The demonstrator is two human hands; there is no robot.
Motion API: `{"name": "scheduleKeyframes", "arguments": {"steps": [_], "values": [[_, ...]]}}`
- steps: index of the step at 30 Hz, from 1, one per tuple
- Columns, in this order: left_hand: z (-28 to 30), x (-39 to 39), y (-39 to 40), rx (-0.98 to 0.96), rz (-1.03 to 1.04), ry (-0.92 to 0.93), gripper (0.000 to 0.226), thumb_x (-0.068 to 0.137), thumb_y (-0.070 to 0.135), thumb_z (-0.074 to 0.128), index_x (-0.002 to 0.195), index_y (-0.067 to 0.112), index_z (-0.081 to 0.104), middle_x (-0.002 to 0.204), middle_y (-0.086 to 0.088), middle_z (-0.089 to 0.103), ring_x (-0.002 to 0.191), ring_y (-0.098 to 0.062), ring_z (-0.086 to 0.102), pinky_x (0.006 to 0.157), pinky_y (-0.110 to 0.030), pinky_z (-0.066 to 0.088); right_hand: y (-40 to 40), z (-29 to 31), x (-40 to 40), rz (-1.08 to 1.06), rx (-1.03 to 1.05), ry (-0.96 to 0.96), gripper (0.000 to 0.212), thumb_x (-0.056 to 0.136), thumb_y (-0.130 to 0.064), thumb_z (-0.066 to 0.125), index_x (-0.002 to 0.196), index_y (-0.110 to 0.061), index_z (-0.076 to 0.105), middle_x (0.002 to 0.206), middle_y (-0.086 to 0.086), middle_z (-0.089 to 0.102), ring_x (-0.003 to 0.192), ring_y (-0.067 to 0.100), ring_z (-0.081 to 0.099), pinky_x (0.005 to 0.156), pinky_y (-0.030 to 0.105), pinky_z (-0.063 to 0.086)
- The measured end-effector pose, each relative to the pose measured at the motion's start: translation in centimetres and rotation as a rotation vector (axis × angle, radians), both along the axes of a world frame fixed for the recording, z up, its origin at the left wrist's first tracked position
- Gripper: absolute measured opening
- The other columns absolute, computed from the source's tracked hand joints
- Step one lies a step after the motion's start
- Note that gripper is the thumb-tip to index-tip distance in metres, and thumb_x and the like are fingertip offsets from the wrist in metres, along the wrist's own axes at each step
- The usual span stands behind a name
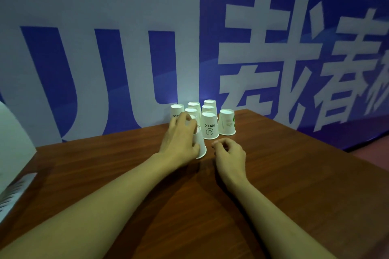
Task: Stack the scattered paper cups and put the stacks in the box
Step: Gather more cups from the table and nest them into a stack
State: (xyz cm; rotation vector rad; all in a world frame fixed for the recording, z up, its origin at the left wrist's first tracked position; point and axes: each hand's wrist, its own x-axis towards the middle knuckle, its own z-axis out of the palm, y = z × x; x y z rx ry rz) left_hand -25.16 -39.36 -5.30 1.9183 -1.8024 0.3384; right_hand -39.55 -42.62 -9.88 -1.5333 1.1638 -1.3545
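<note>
Left hand (179, 139) gripping an upside-down paper cup (201, 147) on the desk (294, 174), right hand (230, 156) loosely curled, holding nothing, beside it.

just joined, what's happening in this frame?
A person is working on paper cups standing upside down on a wooden table. The left hand grips the nearest cup, which is still on the table. The right hand rests beside it, fingers loosely curled, holding nothing. Seven more cups stand clustered just behind, unstacked. A white box edge shows at far left.
</note>
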Motion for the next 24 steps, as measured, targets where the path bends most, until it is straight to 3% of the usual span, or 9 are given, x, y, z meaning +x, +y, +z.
{"name": "scheduleKeyframes", "arguments": {"steps": [4, 7, 10, 12, 13, 16, 18, 22, 24], "values": [[0.5, 0.7, 1.1, -0.069, 0.001, 0.066, 0.024, 0.089, 0.020, 0.067, 0.098, 0.020, 0.045, 0.108, -0.001, 0.056, 0.106, -0.025, 0.045, 0.080, -0.030, 0.037, 0.1, 0.2, -0.1, -0.003, -0.008, 0.020, 0.014, 0.093, -0.019, 0.062, 0.085, -0.014, 0.072, 0.089, -0.001, 0.071, 0.085, 0.012, 0.063, 0.074, 0.028, 0.045], [0.6, 1.2, 1.7, -0.112, 0.025, 0.094, 0.017, 0.096, 0.018, 0.066, 0.112, 0.017, 0.059, 0.113, -0.002, 0.065, 0.103, -0.019, 0.045, 0.083, -0.029, 0.040, 0.1, 0.2, -0.2, 0.010, 0.004, 0.046, 0.013, 0.094, -0.021, 0.063, 0.086, -0.015, 0.072, 0.089, -0.003, 0.071, 0.085, 0.006, 0.062, 0.069, 0.021, 0.044], [0.2, 1.7, 2.5, -0.119, 0.057, 0.142, 0.007, 0.099, 0.018, 0.067, 0.105, 0.014, 0.066, 0.108, -0.002, 0.066, 0.103, -0.019, 0.050, 0.085, -0.028, 0.041, 0.4, 0.3, -0.3, 0.028, -0.004, 0.054, 0.008, 0.092, -0.019, 0.065, 0.087, -0.016, 0.071, 0.090, -0.003, 0.072, 0.083, 0.006, 0.063, 0.067, 0.015, 0.043], [-0.1, 1.7, 3.0, -0.199, 0.102, 0.412, 0.003, 0.099, 0.015, 0.067, 0.097, 0.013, 0.068, 0.103, -0.003, 0.067, 0.099, -0.023, 0.058, 0.080, -0.031, 0.044, 0.6, 0.5, -0.4, 0.036, -0.015, 0.039, 0.005, 0.090, -0.019, 0.069, 0.093, -0.015, 0.070, 0.092, -0.003, 0.071, 0.082, 0.004, 0.062, 0.072, 0.017, 0.048], [-0.3, 1.5, 3.2, -0.220, 0.135, 0.652, 0.006, 0.100, 0.014, 0.065, 0.095, 0.012, 0.067, 0.102, -0.004, 0.068, 0.094, -0.022, 0.061, 0.076, -0.030, 0.046, 0.7, 0.5, -0.5, 0.056, -0.006, 0.024, 0.013, 0.089, -0.021, 0.072, 0.099, -0.015, 0.069, 0.094, -0.004, 0.070, 0.084, 0.003, 0.062, 0.077, 0.021, 0.052], [-1.4, 0.2, 3.4, -0.082, 0.055, 1.564, 0.014, 0.105, 0.004, 0.057, 0.093, 0.003, 0.066, 0.100, -0.014, 0.067, 0.081, -0.020, 0.062, 0.064, -0.025, 0.062, 0.9, 0.3, -0.2, 0.227, 0.094, -0.077, 0.057, 0.076, -0.041, 0.085, 0.123, -0.022, 0.059, 0.108, -0.006, 0.070, 0.098, 0.010, 0.069, 0.088, 0.040, 0.061], [-2.5, -0.8, 3.5, 0.038, -0.037, 1.844, 0.013, 0.104, -0.002, 0.055, 0.098, -0.005, 0.066, 0.097, -0.018, 0.065, 0.080, -0.021, 0.060, 0.061, -0.024, 0.064, 1.0, 0.2, 0.1, 0.284, 0.097, -0.115, 0.079, 0.066, -0.053, 0.088, 0.132, -0.027, 0.055, 0.115, -0.005, 0.070, 0.104, 0.013, 0.071, 0.088, 0.047, 0.062], [-3.1, -1.0, 3.2, 0.122, -0.031, 1.695, 0.010, 0.102, -0.002, 0.059, 0.104, -0.004, 0.068, 0.102, -0.019, 0.067, 0.084, -0.022, 0.066, 0.061, -0.024, 0.064, 0.8, 0.9, -0.5, 0.165, -0.005, -0.083, 0.089, 0.070, -0.041, 0.092, 0.145, -0.027, 0.046, 0.127, -0.011, 0.056, 0.121, 0.013, 0.057, 0.102, 0.040, 0.054], [-3.3, -0.5, 2.8, 0.101, 0.043, 1.370, 0.007, 0.100, 0.005, 0.065, 0.099, 0.004, 0.071, 0.097, -0.009, 0.070, 0.081, -0.019, 0.068, 0.070, -0.029, 0.065, 0.2, 1.0, -1.1, 0.091, -0.108, 0.011, 0.089, 0.069, -0.034, 0.094, 0.144, -0.029, 0.046, 0.126, -0.012, 0.054, 0.122, 0.012, 0.053, 0.103, 0.034, 0.050]]}}
